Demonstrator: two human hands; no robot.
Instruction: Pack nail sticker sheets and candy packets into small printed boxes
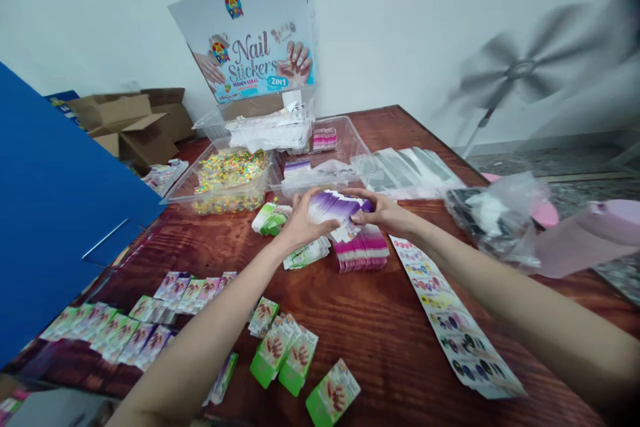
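Note:
Both my hands meet over the middle of the brown table point(380, 340). My left hand point(300, 223) is closed round a fanned stack of purple and white cards point(334, 208). My right hand point(383, 211) pinches the same stack from the right side. Just below the hands lies a pile of pink and white cards point(363, 253). Green and white cards point(270, 219) lie left of my left hand, and more point(307, 255) lie under it.
Clear plastic bins point(230, 180) with colourful bits and packets stand at the back, under a "Nail Stickers" sign point(255, 47). Green packets point(285, 353) and rows of small packets point(125, 327) lie near me. A long sticker strip point(450, 320) lies right. A blue board point(55, 213), cardboard boxes point(135, 123), plastic bags point(495, 213) and a spinning fan point(520, 73) surround.

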